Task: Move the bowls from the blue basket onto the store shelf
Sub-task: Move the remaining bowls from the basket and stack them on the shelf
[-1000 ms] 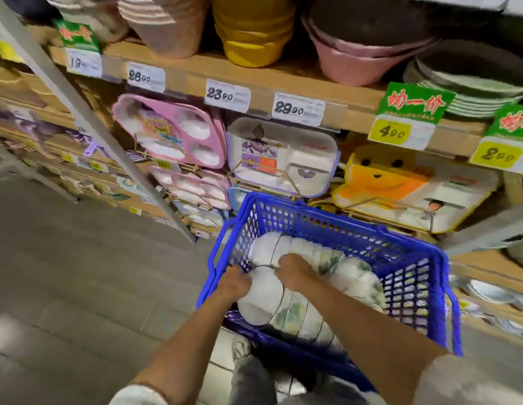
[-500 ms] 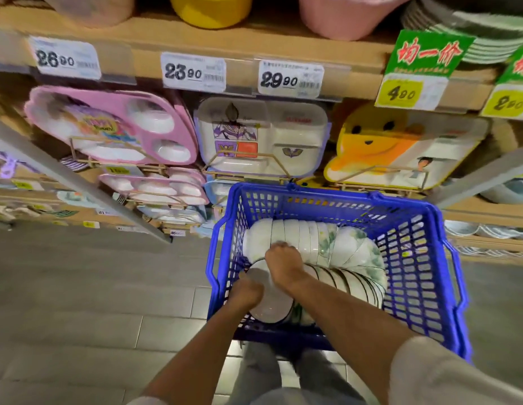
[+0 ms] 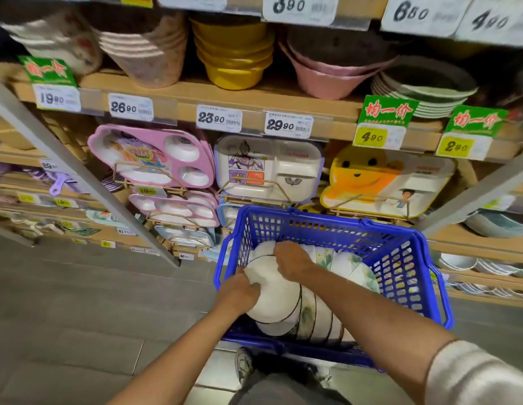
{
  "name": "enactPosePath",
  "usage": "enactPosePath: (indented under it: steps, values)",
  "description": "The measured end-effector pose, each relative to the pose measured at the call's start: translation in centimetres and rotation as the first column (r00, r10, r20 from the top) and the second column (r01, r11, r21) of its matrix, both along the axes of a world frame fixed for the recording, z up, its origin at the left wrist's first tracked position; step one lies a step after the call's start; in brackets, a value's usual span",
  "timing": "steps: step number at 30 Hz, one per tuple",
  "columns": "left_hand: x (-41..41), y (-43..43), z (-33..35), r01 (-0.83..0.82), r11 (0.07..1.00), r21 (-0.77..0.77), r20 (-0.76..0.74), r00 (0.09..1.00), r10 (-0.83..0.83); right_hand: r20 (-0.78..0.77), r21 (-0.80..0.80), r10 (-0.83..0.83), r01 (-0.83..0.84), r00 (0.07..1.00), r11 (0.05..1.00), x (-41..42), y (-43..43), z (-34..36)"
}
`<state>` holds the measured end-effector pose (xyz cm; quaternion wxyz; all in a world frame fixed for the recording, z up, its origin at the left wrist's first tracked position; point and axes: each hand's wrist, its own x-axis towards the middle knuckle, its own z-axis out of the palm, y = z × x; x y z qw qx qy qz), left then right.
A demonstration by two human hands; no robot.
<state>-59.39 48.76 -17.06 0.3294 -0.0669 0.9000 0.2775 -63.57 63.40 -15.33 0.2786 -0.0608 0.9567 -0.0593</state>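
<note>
Bowls (image 3: 298, 305) lie stacked on their sides in the basket (image 3: 400, 258); none is lifted clear. Left hand (image 3: 240, 293) fingers curl round the nearest rim; right hand (image 3: 292, 263) fingers curl over the row's top. Shelf (image 3: 254, 97) placement judged wholly outstanding.

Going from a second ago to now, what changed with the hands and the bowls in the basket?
Hardly anything. The left hand and right hand keep their grip on the end of the nearer row of white ceramic bowls; nothing was lifted out or let go. The view tilted up, showing more upper shelving. The blue plastic basket and wooden store shelf stayed put.
</note>
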Motion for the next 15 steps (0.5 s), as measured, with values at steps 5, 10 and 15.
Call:
enactPosePath:
  steps: [5,10,15]
  values:
    - [-0.8,-1.3,5.2,-0.194,0.947,0.255,-0.16,0.958,0.239,-0.043,-0.114,-0.058,0.052,0.997,0.992,-0.5,1.8,6.0]
    - [-1.3,-0.7,10.6,-0.395,0.505,0.767,0.198,0.895,0.4,-0.123,-0.241,-0.179,0.145,0.976,0.96,-0.1,4.8,14.1]
    - [-1.2,3.0,15.6,-0.402,0.265,0.876,0.286,0.878,0.384,0.002,-0.494,-0.425,0.37,0.905,0.786,2.2,8.9,20.1]
